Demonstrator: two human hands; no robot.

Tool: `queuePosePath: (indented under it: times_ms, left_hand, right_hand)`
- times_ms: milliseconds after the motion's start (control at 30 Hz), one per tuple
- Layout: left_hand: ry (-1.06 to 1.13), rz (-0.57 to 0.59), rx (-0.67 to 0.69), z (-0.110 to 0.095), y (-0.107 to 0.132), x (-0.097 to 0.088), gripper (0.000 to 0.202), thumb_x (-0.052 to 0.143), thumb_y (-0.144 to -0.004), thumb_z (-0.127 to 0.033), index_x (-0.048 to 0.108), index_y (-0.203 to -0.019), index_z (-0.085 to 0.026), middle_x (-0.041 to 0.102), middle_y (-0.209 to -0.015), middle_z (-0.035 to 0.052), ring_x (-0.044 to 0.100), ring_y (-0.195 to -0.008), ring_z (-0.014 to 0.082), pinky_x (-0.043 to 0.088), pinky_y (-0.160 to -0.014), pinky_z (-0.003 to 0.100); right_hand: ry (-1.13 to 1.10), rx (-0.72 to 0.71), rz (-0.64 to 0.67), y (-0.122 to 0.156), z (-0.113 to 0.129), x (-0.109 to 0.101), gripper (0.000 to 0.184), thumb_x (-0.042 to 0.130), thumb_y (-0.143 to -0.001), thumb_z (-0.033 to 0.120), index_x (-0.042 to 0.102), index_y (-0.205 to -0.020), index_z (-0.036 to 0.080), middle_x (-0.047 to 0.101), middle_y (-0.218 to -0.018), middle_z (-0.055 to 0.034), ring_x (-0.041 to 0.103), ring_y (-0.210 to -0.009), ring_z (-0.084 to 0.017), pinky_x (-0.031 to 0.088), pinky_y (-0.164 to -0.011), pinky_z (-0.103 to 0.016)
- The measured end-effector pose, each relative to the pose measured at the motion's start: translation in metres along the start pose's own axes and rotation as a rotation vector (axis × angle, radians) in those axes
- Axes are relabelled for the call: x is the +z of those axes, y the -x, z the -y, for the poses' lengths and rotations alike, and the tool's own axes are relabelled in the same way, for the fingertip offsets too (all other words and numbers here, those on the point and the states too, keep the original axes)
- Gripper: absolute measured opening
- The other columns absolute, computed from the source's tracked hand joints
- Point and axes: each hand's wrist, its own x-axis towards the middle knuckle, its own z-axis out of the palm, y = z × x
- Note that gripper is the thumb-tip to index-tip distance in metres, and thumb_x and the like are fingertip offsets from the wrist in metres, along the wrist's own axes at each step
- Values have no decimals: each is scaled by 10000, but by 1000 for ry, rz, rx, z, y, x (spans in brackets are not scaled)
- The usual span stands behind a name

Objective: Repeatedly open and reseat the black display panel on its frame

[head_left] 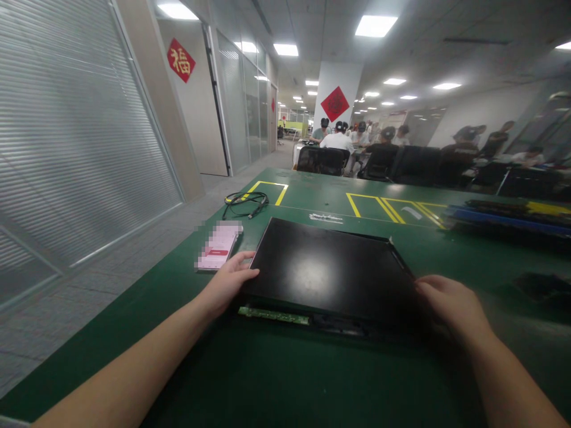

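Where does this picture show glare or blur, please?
Head view: a pale glare sits mid-surface on the black screen; head view: the blue stack at right looks smeared; head view: square blocks cover part of the phone; head view: the ceiling light is washed-out white.

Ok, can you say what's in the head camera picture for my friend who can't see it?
A person's left hand and right hand hold a flat black panel by its sides at a green table, a green circuit strip showing along the panel's near edge. A phone and a coiled black cable lie to the left, with people in the background.
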Motion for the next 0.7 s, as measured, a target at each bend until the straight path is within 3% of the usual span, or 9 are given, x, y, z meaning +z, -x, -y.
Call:
queuePosePath:
  times_ms: [133, 433, 700]
  left_hand:
    - [-4, 6, 0, 0, 0, 0, 486, 864, -821, -42, 749, -1264, -205, 934, -999, 78, 889, -775, 268, 708, -752, 343]
    - [7, -4, -10, -2, 2, 5, 437, 801, -851, 21, 709, -1217, -201, 909, -893, 43, 851, -677, 218, 665, -630, 277]
    - [-4, 18, 17, 1, -1, 1, 447, 832, -816, -16, 713, -1198, -214, 912, -907, 46, 872, -734, 250, 680, -708, 320]
  right_hand:
    - [3, -8, -3, 0, 0, 0, 326, 624, -887, 493, 895, -908, 314, 887, -948, -113, 807, -932, -374, 580, -776, -457]
    - [19, 5, -26, 3, 5, 0, 334, 616, -886, 486, 902, -906, 314, 888, -958, -119, 805, -918, -375, 584, -772, -469]
    - [77, -11, 23, 2, 6, -2, 378, 606, -919, 496, 927, -989, 308, 905, -1000, -115, 820, -956, -384, 581, -789, -470]
